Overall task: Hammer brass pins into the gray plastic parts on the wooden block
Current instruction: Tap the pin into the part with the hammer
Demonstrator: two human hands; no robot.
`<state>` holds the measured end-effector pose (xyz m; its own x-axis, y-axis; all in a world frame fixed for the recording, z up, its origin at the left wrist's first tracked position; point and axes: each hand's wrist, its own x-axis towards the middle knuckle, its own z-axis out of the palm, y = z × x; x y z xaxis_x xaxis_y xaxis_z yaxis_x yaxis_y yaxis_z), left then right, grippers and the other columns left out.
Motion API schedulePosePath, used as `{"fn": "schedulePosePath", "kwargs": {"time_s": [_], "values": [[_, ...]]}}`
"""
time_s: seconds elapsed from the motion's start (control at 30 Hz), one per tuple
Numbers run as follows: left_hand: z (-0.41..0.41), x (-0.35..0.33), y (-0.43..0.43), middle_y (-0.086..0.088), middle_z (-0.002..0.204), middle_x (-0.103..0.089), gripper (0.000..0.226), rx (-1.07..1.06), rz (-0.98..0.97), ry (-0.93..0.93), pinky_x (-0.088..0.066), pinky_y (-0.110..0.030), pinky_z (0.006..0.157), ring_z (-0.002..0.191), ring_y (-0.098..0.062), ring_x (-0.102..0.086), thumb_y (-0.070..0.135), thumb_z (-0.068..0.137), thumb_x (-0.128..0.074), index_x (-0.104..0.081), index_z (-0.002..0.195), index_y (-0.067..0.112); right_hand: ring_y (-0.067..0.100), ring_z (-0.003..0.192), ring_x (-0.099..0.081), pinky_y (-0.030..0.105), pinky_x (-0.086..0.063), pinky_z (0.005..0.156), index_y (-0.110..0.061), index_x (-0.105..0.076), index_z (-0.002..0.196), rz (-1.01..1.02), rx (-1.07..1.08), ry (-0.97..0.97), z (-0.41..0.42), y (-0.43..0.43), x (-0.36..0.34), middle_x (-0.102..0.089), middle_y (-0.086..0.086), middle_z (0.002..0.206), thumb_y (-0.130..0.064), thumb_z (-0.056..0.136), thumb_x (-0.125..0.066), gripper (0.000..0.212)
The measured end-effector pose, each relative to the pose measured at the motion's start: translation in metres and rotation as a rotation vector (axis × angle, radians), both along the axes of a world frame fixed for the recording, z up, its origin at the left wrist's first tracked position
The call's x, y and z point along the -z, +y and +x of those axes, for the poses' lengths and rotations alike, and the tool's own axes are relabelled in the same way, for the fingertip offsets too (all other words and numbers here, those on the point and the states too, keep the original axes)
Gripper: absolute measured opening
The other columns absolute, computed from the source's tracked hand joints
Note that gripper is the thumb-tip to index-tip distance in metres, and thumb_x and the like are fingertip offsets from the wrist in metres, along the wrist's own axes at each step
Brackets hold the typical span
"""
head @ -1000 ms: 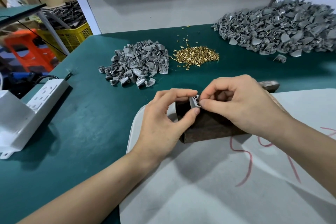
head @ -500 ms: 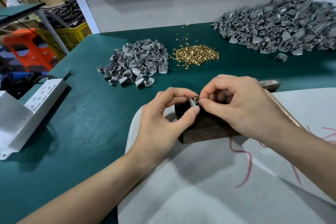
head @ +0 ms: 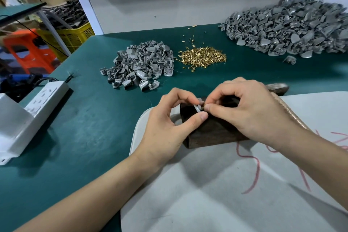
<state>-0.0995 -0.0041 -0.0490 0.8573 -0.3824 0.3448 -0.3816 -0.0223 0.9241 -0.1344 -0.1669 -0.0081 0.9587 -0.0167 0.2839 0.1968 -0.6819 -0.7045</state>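
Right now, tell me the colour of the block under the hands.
Dark brown; the wooden block shows plainly in the head view.

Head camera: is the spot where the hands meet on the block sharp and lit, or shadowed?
Head view: even light, no glare; the gray part between the left hand and right hand is sharp but mostly covered by them; the wooden block is dark, its top in hand shadow; wide-angle distortion bends the teal table toward the edges.
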Motion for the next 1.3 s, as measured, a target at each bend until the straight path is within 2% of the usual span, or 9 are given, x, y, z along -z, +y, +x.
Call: {"fn": "schedulePosePath", "kwargs": {"time_s": [0.1, 0.27, 0.37, 0.43, 0.53, 0.63, 0.83, 1.13, 1.3], "values": [[0.0, 0.0003, 0.0001, -0.001, 0.095, -0.068, 0.021, 0.006, -0.006, -0.006, -0.043, -0.014, 0.085, 0.099, -0.013, -0.062, 0.018, 0.074, -0.075, -0.06, 0.087, 0.022, 0.004, 0.077, -0.054, 0.019, -0.041, 0.074, -0.024, -0.071, 0.068, 0.043, -0.006, -0.002, 0.0002, -0.0002, -0.0003, -0.065, -0.009, 0.067, -0.017, 0.074, -0.073, 0.009], [-0.0009, -0.0009, 0.0001, 0.004, 0.094, -0.069, 0.022, 0.015, -0.019, 0.003, -0.043, -0.014, 0.085, 0.098, -0.01, -0.062, 0.016, 0.074, -0.074, -0.059, 0.089, 0.021, 0.01, 0.081, -0.055, 0.028, -0.042, 0.079, -0.023, -0.072, 0.07, 0.047, -0.015, 0.003, 0.0, 0.0002, -0.0002, -0.065, -0.011, 0.067, -0.019, 0.075, -0.072, 0.007], [-0.0008, -0.0019, 0.0008, 0.01, 0.093, -0.07, 0.029, 0.037, -0.025, 0.022, -0.043, -0.01, 0.083, 0.096, -0.004, -0.063, 0.012, 0.075, -0.076, -0.059, 0.098, 0.02, 0.011, 0.082, -0.055, 0.03, -0.042, 0.08, -0.023, -0.072, 0.07, 0.036, -0.011, -0.003, -0.0003, 0.0008, -0.0005, -0.065, -0.011, 0.068, -0.018, 0.075, -0.073, 0.007], [-0.0004, -0.0016, 0.001, 0.004, 0.099, -0.07, 0.033, 0.019, -0.006, 0.025, -0.042, -0.009, 0.084, 0.098, -0.003, -0.063, 0.013, 0.075, -0.077, -0.063, 0.104, 0.022, 0.013, 0.082, -0.055, 0.032, -0.042, 0.081, -0.023, -0.071, 0.069, 0.032, -0.01, -0.007, -0.0008, 0.0009, -0.0009, -0.065, -0.01, 0.068, -0.017, 0.075, -0.073, 0.008], [-0.001, -0.0013, 0.001, -0.012, 0.108, -0.065, 0.032, -0.004, 0.015, 0.029, -0.042, -0.009, 0.084, 0.099, -0.003, -0.063, 0.019, 0.074, -0.078, -0.067, 0.103, 0.024, 0.014, 0.083, -0.055, 0.035, -0.043, 0.083, -0.024, -0.07, 0.067, 0.028, -0.013, -0.017, -0.0015, 0.0014, -0.0012, -0.065, -0.009, 0.069, -0.017, 0.074, -0.073, 0.011], [-0.0017, -0.0022, 0.0009, -0.016, 0.109, -0.065, 0.032, -0.003, 0.013, 0.035, -0.043, -0.009, 0.083, 0.097, -0.001, -0.064, 0.023, 0.071, -0.075, -0.067, 0.102, 0.024, 0.015, 0.083, -0.055, 0.036, -0.043, 0.083, -0.024, -0.069, 0.067, 0.02, -0.015, -0.03, -0.0018, 0.0014, -0.0012, -0.064, -0.008, 0.069, -0.015, 0.074, -0.073, 0.012], [-0.003, -0.0034, 0.0001, -0.016, 0.105, -0.064, 0.032, -0.017, 0.015, 0.023, -0.042, -0.006, 0.082, 0.091, 0.005, -0.063, 0.023, 0.068, -0.075, -0.068, 0.099, 0.024, 0.014, 0.081, -0.054, 0.033, -0.042, 0.08, -0.027, -0.066, 0.064, 0.011, -0.016, -0.043, -0.0021, 0.0016, -0.0006, -0.062, -0.008, 0.067, -0.017, 0.073, -0.073, 0.015], [-0.0024, -0.0036, -0.0007, -0.015, 0.103, -0.066, 0.033, -0.027, 0.02, 0.022, -0.042, -0.007, 0.082, 0.094, -0.002, -0.062, 0.023, 0.067, -0.076, -0.068, 0.099, 0.025, 0.014, 0.082, -0.052, 0.029, -0.04, 0.078, -0.022, -0.069, 0.068, -0.02, -0.031, -0.029, -0.0004, -0.0001, -0.0006, -0.06, -0.008, 0.066, -0.018, 0.074, -0.072, 0.008], [-0.0033, -0.004, -0.0006, -0.015, 0.103, -0.065, 0.033, -0.025, 0.015, 0.021, -0.042, -0.006, 0.081, 0.094, -0.001, -0.061, 0.023, 0.067, -0.076, -0.068, 0.099, 0.026, 0.014, 0.082, -0.052, 0.027, -0.039, 0.077, -0.021, -0.07, 0.069, -0.03, -0.036, -0.031, 0.0, 0.0, -0.0005, -0.059, -0.008, 0.066, -0.016, 0.075, -0.072, 0.008]]}}
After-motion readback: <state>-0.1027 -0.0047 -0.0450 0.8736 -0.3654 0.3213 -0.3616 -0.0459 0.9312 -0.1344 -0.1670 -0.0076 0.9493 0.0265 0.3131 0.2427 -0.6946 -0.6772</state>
